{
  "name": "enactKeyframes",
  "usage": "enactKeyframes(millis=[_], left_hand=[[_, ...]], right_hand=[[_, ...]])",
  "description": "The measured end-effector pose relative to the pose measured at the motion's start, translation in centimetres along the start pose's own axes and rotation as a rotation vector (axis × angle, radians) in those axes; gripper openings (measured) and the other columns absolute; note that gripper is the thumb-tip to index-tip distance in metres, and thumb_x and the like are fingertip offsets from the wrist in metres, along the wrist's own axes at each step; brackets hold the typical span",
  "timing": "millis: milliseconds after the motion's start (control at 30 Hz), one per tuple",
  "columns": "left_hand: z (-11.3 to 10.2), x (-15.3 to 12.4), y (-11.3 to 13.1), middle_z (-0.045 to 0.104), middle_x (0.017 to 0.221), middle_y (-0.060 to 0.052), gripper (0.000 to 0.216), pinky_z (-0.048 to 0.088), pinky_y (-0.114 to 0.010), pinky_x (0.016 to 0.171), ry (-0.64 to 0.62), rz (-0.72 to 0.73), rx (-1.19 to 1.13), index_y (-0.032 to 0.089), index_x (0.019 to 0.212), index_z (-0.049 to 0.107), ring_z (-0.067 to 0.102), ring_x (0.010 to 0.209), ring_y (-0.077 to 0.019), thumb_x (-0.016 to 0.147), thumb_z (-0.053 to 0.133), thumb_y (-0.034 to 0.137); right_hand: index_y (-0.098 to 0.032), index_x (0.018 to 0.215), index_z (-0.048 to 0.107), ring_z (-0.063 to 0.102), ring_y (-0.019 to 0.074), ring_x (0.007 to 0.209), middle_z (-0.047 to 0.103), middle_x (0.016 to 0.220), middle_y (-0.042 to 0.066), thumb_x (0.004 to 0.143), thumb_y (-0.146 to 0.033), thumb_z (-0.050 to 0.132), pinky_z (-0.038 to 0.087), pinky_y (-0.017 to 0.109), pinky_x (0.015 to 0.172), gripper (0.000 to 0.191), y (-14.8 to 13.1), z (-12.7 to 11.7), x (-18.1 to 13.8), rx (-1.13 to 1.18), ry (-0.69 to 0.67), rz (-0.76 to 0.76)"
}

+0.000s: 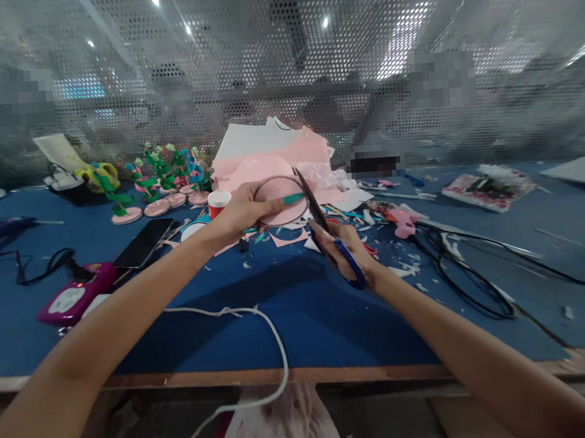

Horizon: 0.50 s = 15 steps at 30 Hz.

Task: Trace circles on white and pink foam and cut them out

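Note:
My left hand [252, 212] pinches a round pink disc [288, 191] with a dark rim, holding it up above the table. Blue-handled scissors [348, 262] are gripped in my right hand [347, 242], their dark blades pointing up along the disc's right edge. Whether the blades touch the disc I cannot tell. Beneath both hands lie pink and white paper scraps [288, 238]. Just behind my left hand stands a small red and white cup [219, 203].
Pink and white sheets [267, 147] are heaped at the back. Several paper flowers on pink bases [157, 207] stand to the left, near a phone [144, 244] and a purple power box [80, 294]. A pink glue gun [403, 222] with a black cord lies right. A white cable [275, 333] crosses the front edge.

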<state>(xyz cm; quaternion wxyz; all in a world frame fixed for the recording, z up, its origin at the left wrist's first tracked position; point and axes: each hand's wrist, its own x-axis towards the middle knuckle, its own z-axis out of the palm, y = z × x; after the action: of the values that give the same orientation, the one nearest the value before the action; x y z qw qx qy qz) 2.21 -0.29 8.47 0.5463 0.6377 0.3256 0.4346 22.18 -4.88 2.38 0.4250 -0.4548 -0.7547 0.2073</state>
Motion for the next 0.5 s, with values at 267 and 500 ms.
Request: enactKeyframes(millis=[267,500], left_hand=[[-0.69,0.5,-0.59,0.054,0.056,0.004,0.041,0.039,-0.015,0.042,-0.012,0.04,0.051,0.01,0.09,0.072,0.044,0.043,-0.0026,0.06,0.087,0.033],[-0.94,0.42,-0.27,0.059,0.059,0.001,0.038,0.04,-0.016,0.043,0.004,0.021,0.06,0.009,0.084,0.07,0.049,0.046,-0.0045,0.058,0.088,0.03]], right_hand=[[-0.021,0.063,0.042,0.034,0.0116,0.05,0.033,0.05,-0.003,0.082,-0.079,0.041,0.027,0.027,0.047,0.06,-0.62,-0.09,0.05,-0.032,0.008,0.017],[-0.021,0.064,0.043,0.034,0.0118,0.049,0.033,0.048,-0.003,0.081,-0.078,0.042,0.026,0.027,0.046,0.059,-0.81,-0.2,0.04,-0.042,0.003,0.028]])
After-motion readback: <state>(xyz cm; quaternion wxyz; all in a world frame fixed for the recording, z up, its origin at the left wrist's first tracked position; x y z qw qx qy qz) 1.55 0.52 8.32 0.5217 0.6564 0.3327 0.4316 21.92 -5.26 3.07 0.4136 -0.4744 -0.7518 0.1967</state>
